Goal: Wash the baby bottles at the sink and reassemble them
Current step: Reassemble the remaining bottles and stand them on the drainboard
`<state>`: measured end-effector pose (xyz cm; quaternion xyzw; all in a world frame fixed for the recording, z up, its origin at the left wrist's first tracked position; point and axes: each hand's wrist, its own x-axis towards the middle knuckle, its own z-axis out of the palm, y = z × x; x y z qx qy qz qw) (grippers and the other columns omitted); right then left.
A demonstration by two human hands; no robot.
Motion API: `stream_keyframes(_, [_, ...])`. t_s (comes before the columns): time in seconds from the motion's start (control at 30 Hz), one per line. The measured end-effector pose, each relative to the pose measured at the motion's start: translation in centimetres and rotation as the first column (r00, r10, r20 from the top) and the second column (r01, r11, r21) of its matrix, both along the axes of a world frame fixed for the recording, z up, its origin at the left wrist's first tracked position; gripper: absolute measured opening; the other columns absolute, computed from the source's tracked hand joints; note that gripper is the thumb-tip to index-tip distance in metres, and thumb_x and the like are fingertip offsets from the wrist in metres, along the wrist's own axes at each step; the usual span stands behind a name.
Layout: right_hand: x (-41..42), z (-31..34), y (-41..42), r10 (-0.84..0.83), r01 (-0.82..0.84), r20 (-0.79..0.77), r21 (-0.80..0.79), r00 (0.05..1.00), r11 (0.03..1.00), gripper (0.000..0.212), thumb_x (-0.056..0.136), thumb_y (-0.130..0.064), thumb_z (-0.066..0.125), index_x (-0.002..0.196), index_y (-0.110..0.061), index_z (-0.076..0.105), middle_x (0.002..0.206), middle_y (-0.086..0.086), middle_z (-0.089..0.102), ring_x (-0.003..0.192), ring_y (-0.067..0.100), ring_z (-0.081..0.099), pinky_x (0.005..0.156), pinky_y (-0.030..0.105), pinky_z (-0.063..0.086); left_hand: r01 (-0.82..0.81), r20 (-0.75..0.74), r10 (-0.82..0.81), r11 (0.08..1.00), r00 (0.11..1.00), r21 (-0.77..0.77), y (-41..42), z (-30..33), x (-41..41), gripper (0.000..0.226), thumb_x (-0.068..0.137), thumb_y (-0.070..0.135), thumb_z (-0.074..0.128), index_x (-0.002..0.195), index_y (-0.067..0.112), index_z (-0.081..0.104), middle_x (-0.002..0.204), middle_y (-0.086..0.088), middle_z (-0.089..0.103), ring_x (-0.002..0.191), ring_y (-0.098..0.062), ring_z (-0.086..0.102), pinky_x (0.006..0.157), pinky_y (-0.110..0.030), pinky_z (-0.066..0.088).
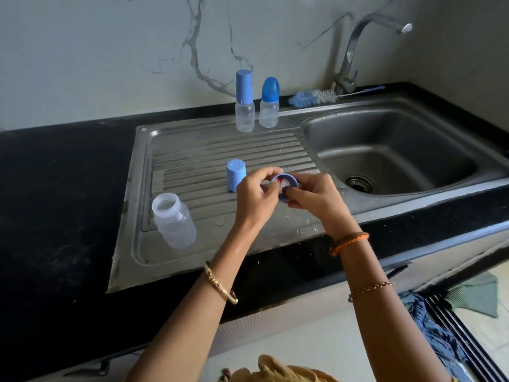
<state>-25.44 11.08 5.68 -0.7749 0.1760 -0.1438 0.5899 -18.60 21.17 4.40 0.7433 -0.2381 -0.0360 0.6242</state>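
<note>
Fingers [271, 180] of both hands pinch the blue ring [283, 179] (between them).

Blue cap [236, 175] and open bottle [174, 220] flank bare drainboard [209, 150].

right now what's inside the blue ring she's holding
Both hands, left and right, pinch the blue ring. Something pale, perhaps the teat, shows inside it, but the fingers cover most of it.

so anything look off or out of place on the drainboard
Nothing is damaged or tipped. The open bottle stands upright without its top, its cap sits apart, and both hands hold its blue ring. Water drops dot the front edge.
</note>
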Motion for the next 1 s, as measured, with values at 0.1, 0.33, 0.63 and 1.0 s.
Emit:
stream_keyframes(0.1, [-0.6, 0.1, -1.4, 0.193, -0.182, -0.027, 0.228, 0.981, 0.957, 0.019, 0.093, -0.027, 0.051, 0.104, -0.028, 0.065, 0.097, -0.002, 0.068, 0.088, 0.009, 0.061, 0.072, 0.020, 0.050, 0.019, -0.192, -0.040, 0.994, 0.981, -0.112, 0.5, 0.4, 0.5, 0.022, 0.088, 0.001, 0.055, 0.094, 0.017, 0.069, 0.090, 0.007, 0.066, 0.078, -0.002, 0.063, 0.067, -0.017, 0.054])
stream_keyframes(0.33, [0.4, -1.0, -1.2, 0.097, -0.090, -0.015, 0.253, 0.995, 0.963, 0.019, 0.097, -0.014, 0.046, 0.089, -0.017, 0.063, 0.088, 0.007, 0.059, 0.080, 0.011, 0.052, 0.066, 0.019, 0.040, 0.010, -0.410, -0.086, 0.983, 0.908, -0.182, 0.6, 1.5, -0.3, 0.024, 0.089, 0.001, 0.055, 0.082, 0.020, 0.067, 0.065, 0.006, 0.065, 0.052, -0.009, 0.062, 0.049, -0.013, 0.050])
stream_keyframes(0.63, [1.5, -2.2, 0.3, -0.079, 0.021, 0.127, 0.403, 0.989, 0.915, 0.016, 0.085, 0.011, 0.052, 0.083, 0.003, 0.064, 0.070, 0.010, 0.062, 0.072, 0.025, 0.053, 0.076, 0.035, 0.043, -0.060, -0.492, -0.046, 0.978, 0.870, -0.198, 0.6, 1.6, -1.1, 0.040, 0.081, -0.012, 0.047, 0.073, 0.021, 0.069, 0.055, 0.012, 0.063, 0.048, -0.007, 0.055, 0.043, -0.013, 0.038])
stream_keyframes(1.0, [1.4, -1.7, 0.6, 0.118, -0.164, 0.114, 0.647, 0.986, 0.745, 0.025, 0.085, -0.021, 0.053, 0.104, -0.006, 0.059, 0.089, 0.008, 0.059, 0.079, 0.015, 0.055, 0.075, 0.020, 0.050, -0.193, -0.554, 0.050, 0.960, 0.831, -0.204, 1.6, 0.2, -0.6, 0.026, 0.078, -0.002, 0.064, 0.082, 0.024, 0.070, 0.081, -0.003, 0.065, 0.058, -0.012, 0.062, 0.044, -0.013, 0.044])
